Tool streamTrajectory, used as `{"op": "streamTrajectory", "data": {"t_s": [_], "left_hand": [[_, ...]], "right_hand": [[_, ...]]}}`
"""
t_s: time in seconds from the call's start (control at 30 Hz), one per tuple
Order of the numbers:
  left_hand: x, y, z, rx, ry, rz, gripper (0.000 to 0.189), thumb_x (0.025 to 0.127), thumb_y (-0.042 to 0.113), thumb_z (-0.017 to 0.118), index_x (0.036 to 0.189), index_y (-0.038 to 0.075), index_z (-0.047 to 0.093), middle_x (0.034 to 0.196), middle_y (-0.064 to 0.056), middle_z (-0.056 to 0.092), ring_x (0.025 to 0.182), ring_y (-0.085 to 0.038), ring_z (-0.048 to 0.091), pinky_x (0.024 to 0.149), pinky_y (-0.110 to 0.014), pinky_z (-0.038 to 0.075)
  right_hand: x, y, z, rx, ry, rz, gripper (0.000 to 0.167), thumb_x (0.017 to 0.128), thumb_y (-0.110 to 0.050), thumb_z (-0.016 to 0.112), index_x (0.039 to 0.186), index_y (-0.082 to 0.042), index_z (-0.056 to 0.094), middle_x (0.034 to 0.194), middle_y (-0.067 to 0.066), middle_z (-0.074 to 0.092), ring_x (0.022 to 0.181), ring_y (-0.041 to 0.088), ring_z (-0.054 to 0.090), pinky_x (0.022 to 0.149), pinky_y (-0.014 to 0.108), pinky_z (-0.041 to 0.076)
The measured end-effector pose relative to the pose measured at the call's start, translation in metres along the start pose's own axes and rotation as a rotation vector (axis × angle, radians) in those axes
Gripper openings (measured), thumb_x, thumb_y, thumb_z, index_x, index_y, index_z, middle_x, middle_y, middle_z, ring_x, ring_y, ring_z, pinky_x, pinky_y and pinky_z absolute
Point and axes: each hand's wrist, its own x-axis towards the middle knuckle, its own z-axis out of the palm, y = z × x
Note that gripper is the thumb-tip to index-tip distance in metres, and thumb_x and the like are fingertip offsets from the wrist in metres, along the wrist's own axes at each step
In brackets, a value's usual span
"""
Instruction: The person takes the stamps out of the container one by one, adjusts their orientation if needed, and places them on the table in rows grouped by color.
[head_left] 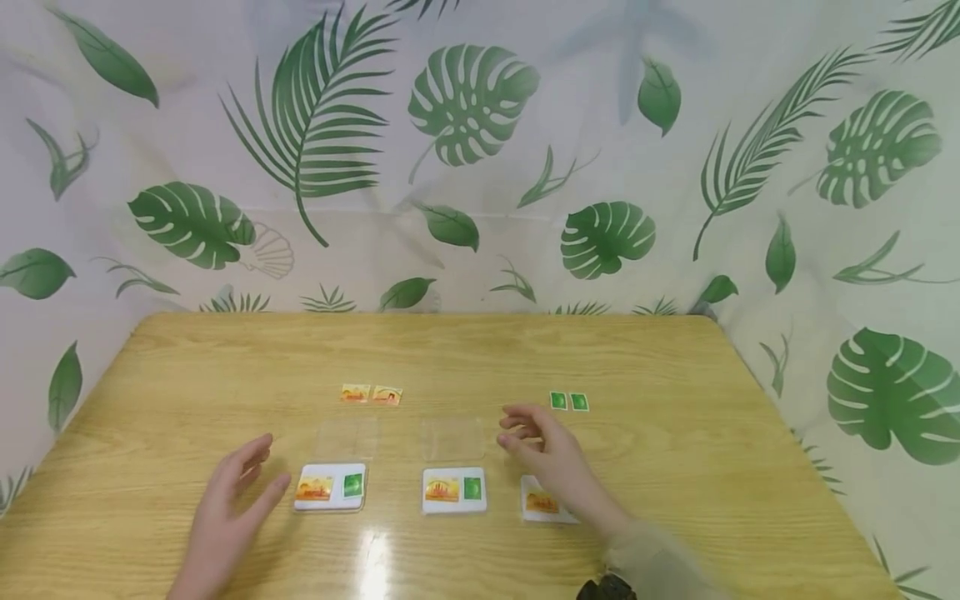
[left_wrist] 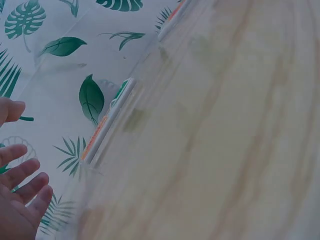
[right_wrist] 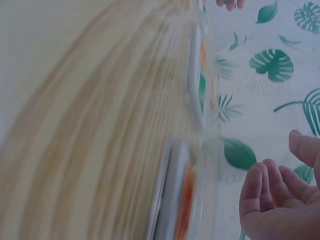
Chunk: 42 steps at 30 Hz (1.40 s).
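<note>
The left hand [head_left: 234, 508] is half open, its fingers loosely bent and the thumb set apart from them, with nothing in its hold. Just to its right lies the left white case [head_left: 337, 487], flat on the table [head_left: 652, 358], bearing an orange picture and a green picture side by side. Beyond that case is the left clear piece [head_left: 347, 438].

The right hand [head_left: 551, 454] is also loosely open, its fingers bent with a gap between them and the thumb, and it holds nothing. On its near side lies the right white case [head_left: 546, 517], partly hidden by the forearm; an orange picture shows on it. To the left of this hand, and nearer the person, is the middle white case [head_left: 454, 507], bearing an orange and a green picture. The middle clear piece [head_left: 453, 438] lies just left of its fingertips. Beyond the right hand are two loose green pictures [head_left: 579, 402]; well beyond the left hand, to its right, are two loose orange pictures [head_left: 387, 396]
</note>
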Motion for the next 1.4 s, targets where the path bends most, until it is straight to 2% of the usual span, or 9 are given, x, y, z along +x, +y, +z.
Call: {"op": "streamTrajectory", "data": {"t_s": [0.13, 0.37, 0.47, 0.6, 0.83, 0.93, 1.07, 1.23, 1.4], "left_hand": [[-0.002, -0.001, 0.005, -0.053, -0.009, 0.017, 0.054, 0.092, 0.018, 0.065, 0.138, 0.001, 0.043, 0.136, -0.009, 0.044, 0.119, -0.001, 0.039, 0.095, -0.004, 0.033], [-0.003, -0.005, 0.007, -0.064, -0.027, 0.081, 0.054, 0.089, 0.011, 0.068, 0.136, 0.0, 0.045, 0.134, -0.011, 0.048, 0.119, 0.002, 0.04, 0.099, -0.006, 0.03], [-0.003, -0.008, 0.008, -0.034, -0.028, 0.102, 0.053, 0.087, 0.011, 0.071, 0.133, 0.001, 0.048, 0.131, -0.01, 0.05, 0.118, 0.0, 0.042, 0.099, -0.005, 0.03], [-0.005, -0.012, 0.009, 0.046, -0.025, 0.102, 0.052, 0.084, 0.018, 0.075, 0.129, 0.005, 0.054, 0.128, -0.008, 0.054, 0.117, -0.01, 0.045, 0.096, -0.002, 0.026], [-0.005, -0.018, 0.01, 0.121, -0.041, 0.135, 0.057, 0.078, 0.022, 0.08, 0.129, 0.01, 0.056, 0.127, -0.007, 0.057, 0.12, -0.025, 0.047, 0.098, -0.002, 0.02], [-0.004, -0.019, 0.009, 0.139, -0.067, 0.148, 0.061, 0.077, 0.023, 0.08, 0.131, 0.009, 0.055, 0.13, -0.009, 0.056, 0.121, -0.029, 0.047, 0.109, -0.025, 0.029], [-0.003, -0.02, 0.009, 0.16, -0.095, 0.16, 0.063, 0.077, 0.024, 0.081, 0.131, 0.008, 0.054, 0.131, -0.011, 0.055, 0.123, -0.034, 0.046, 0.099, -0.058, 0.035], [-0.003, -0.021, 0.01, 0.186, -0.105, 0.173, 0.064, 0.077, 0.025, 0.081, 0.132, 0.009, 0.054, 0.131, -0.011, 0.056, 0.122, -0.035, 0.046, 0.099, -0.058, 0.036], [-0.003, -0.023, 0.01, 0.199, -0.102, 0.185, 0.064, 0.076, 0.024, 0.081, 0.132, 0.01, 0.054, 0.13, -0.01, 0.057, 0.12, -0.034, 0.047, 0.097, -0.059, 0.037]], "right_hand": [[0.006, -0.008, 0.021, 0.027, -0.05, -0.053, 0.042, 0.091, -0.023, 0.066, 0.127, -0.004, 0.054, 0.111, 0.004, 0.063, 0.1, 0.018, 0.057, 0.083, 0.026, 0.051], [0.01, -0.023, 0.051, 0.05, -0.151, -0.092, 0.04, 0.093, -0.024, 0.065, 0.125, -0.004, 0.054, 0.109, 0.005, 0.062, 0.097, 0.017, 0.058, 0.08, 0.025, 0.051], [0.013, -0.03, 0.063, 0.045, -0.185, -0.114, 0.039, 0.093, -0.024, 0.064, 0.124, -0.003, 0.055, 0.108, 0.003, 0.062, 0.094, 0.017, 0.058, 0.079, 0.025, 0.052], [0.019, -0.038, 0.076, 0.029, -0.21, -0.128, 0.036, 0.092, -0.023, 0.065, 0.122, -0.004, 0.058, 0.107, 0.0, 0.062, 0.09, 0.014, 0.059, 0.077, 0.025, 0.052], [0.032, -0.047, 0.1, -0.039, -0.219, -0.175, 0.026, 0.088, -0.017, 0.07, 0.111, -0.004, 0.065, 0.097, 0.0, 0.065, 0.078, 0.009, 0.058, 0.064, 0.021, 0.05], [0.037, -0.053, 0.112, -0.082, -0.239, -0.174, 0.023, 0.087, -0.017, 0.072, 0.106, -0.005, 0.068, 0.092, -0.003, 0.065, 0.072, 0.006, 0.055, 0.059, 0.019, 0.046], [0.044, -0.06, 0.126, -0.162, -0.287, -0.175, 0.022, 0.084, -0.019, 0.074, 0.103, -0.008, 0.069, 0.086, -0.009, 0.064, 0.065, 0.005, 0.049, 0.055, 0.017, 0.043], [0.052, -0.064, 0.141, -0.24, -0.341, -0.181, 0.022, 0.084, -0.022, 0.075, 0.102, -0.012, 0.069, 0.085, -0.013, 0.061, 0.064, 0.004, 0.049, 0.058, 0.016, 0.044], [0.058, -0.07, 0.156, -0.306, -0.357, -0.206, 0.015, 0.083, -0.024, 0.075, 0.095, -0.014, 0.073, 0.082, -0.015, 0.063, 0.077, 0.0, 0.055, 0.072, 0.016, 0.046]]}}
